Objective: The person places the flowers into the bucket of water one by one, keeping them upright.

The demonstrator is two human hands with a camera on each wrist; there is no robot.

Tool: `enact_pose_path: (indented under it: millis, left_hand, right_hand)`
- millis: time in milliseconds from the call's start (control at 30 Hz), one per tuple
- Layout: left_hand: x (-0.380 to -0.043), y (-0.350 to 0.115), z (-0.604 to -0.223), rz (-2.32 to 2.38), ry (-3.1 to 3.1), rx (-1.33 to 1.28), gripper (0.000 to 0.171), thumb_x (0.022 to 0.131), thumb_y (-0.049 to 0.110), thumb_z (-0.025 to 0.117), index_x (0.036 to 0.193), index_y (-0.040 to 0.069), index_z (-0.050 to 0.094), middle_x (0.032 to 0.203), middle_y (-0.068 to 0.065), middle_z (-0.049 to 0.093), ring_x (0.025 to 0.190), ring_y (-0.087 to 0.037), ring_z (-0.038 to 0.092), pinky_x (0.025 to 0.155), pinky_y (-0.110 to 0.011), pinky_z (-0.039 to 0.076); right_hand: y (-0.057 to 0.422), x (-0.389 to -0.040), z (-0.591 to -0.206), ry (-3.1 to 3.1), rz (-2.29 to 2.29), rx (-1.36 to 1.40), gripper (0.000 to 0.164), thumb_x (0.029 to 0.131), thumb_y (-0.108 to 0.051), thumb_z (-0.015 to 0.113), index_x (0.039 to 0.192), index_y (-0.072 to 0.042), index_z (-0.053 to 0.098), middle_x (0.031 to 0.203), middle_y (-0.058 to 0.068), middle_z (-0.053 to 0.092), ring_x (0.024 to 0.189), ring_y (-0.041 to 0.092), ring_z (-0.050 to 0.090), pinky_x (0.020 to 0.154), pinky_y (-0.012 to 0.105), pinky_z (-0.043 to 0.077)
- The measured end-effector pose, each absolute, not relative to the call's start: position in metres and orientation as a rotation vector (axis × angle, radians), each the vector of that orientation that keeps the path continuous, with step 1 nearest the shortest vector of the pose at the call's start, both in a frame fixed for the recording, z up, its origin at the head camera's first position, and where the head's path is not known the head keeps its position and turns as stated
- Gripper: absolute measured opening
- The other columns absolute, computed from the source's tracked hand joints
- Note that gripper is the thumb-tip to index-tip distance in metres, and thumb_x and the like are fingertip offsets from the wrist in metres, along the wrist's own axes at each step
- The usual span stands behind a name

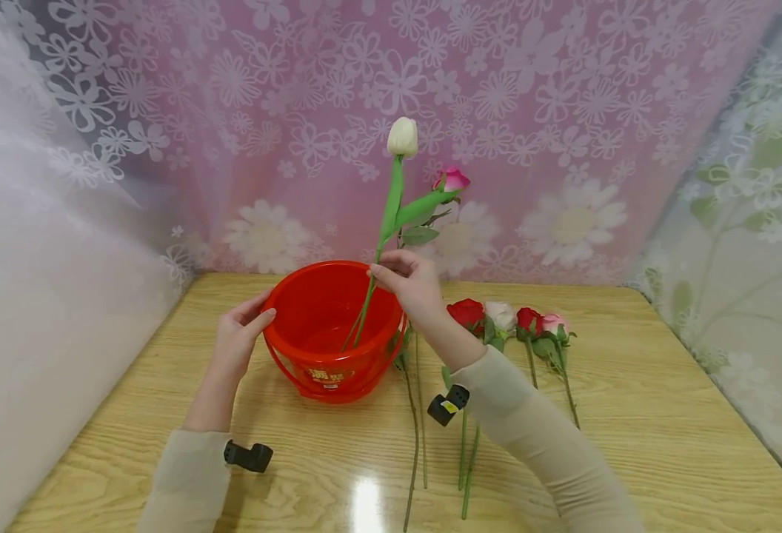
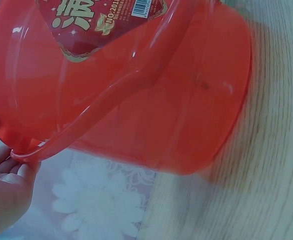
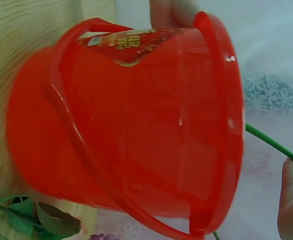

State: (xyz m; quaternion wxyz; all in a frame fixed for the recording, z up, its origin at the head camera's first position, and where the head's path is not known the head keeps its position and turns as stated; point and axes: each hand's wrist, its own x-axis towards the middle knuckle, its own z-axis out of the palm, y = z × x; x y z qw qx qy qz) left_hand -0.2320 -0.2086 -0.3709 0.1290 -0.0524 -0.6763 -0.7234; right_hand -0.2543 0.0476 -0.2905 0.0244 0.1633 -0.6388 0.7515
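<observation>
A white tulip (image 1: 402, 138) with long green leaves stands tilted over the red bucket (image 1: 291, 348). My right hand (image 1: 420, 290) pinches its green stem (image 3: 271, 140) between thumb and fingers above the rim, and the stem's lower part reaches inside. Behind that hand rises a pink rose (image 1: 454, 180); the hand hides part of its stem. A second thin stem shows inside the bucket, but I cannot tell for sure that it is the rose's. My left hand (image 1: 236, 337) grips the bucket's left rim beside the handle joint, as the left wrist view (image 2: 9, 190) also shows.
Right of the bucket, several flowers lie on the wooden table (image 1: 664, 414): a red rose (image 1: 466, 314), a white rose (image 1: 500, 316), a smaller red rose (image 1: 529, 320) and a light pink rose (image 1: 555, 324). Floral curtains (image 1: 338, 89) surround the table's back and sides.
</observation>
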Motion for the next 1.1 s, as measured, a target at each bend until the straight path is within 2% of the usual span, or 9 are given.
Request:
enact_pose_path:
  millis: [133,200,267,667,867,1100]
  left_hand:
    - [-0.232,-0.208,-0.371,-2.122,-1.955,-0.142,0.045,0.086,0.003,0.056,0.125,-0.012,0.041,0.105,0.006,0.056,0.097,-0.008,0.053,0.079,-0.017,0.045]
    - [-0.233,-0.208,-0.371,-2.126,-1.952,-0.148,0.046,0.086,0.003,0.056,0.125,-0.013,0.041,0.107,0.005,0.056,0.097,-0.008,0.053,0.079,-0.017,0.045]
    - [-0.233,-0.208,-0.372,-2.123,-1.950,-0.150,0.046,0.085,0.003,0.056,0.125,-0.013,0.041,0.107,0.004,0.056,0.097,-0.008,0.053,0.080,-0.017,0.045]
    - [-0.234,-0.210,-0.373,-2.093,-1.967,-0.155,0.045,0.086,0.004,0.056,0.125,-0.012,0.042,0.109,0.000,0.056,0.095,-0.007,0.054,0.079,-0.018,0.046]
    - [-0.234,-0.210,-0.372,-2.100,-1.954,-0.160,0.044,0.086,0.004,0.056,0.125,-0.011,0.043,0.106,0.003,0.056,0.095,-0.008,0.055,0.078,-0.018,0.046]
    - [-0.233,-0.209,-0.373,-2.116,-1.932,-0.165,0.044,0.085,0.002,0.056,0.124,-0.013,0.042,0.104,0.005,0.057,0.094,-0.008,0.055,0.078,-0.018,0.047]
  right_hand:
    - [0.043,-0.255,-0.297,-2.055,2.285,0.484,0.017,0.082,0.001,0.060,0.097,0.008,0.058,0.082,0.005,0.062,0.084,0.027,0.060,0.076,0.032,0.050]
    - [0.041,-0.256,-0.300,-2.093,2.264,0.473,0.015,0.081,-0.001,0.062,0.095,0.005,0.060,0.083,0.006,0.062,0.078,0.018,0.060,0.076,0.031,0.050]
    - [0.039,-0.256,-0.302,-2.124,2.240,0.481,0.016,0.081,-0.002,0.062,0.095,0.005,0.060,0.082,0.006,0.062,0.076,0.016,0.060,0.075,0.031,0.050]
    - [0.032,-0.259,-0.313,-2.360,2.019,0.550,0.017,0.080,-0.006,0.065,0.093,0.003,0.063,0.085,0.009,0.064,0.077,0.019,0.060,0.072,0.032,0.051]
    - [0.030,-0.259,-0.314,-2.500,1.785,0.620,0.016,0.079,-0.009,0.066,0.093,0.000,0.065,0.083,0.006,0.064,0.076,0.017,0.059,0.066,0.028,0.051]
    - [0.027,-0.257,-0.316,-2.554,1.555,0.701,0.015,0.079,-0.009,0.067,0.091,-0.002,0.064,0.083,0.006,0.064,0.076,0.016,0.060,0.065,0.025,0.050]
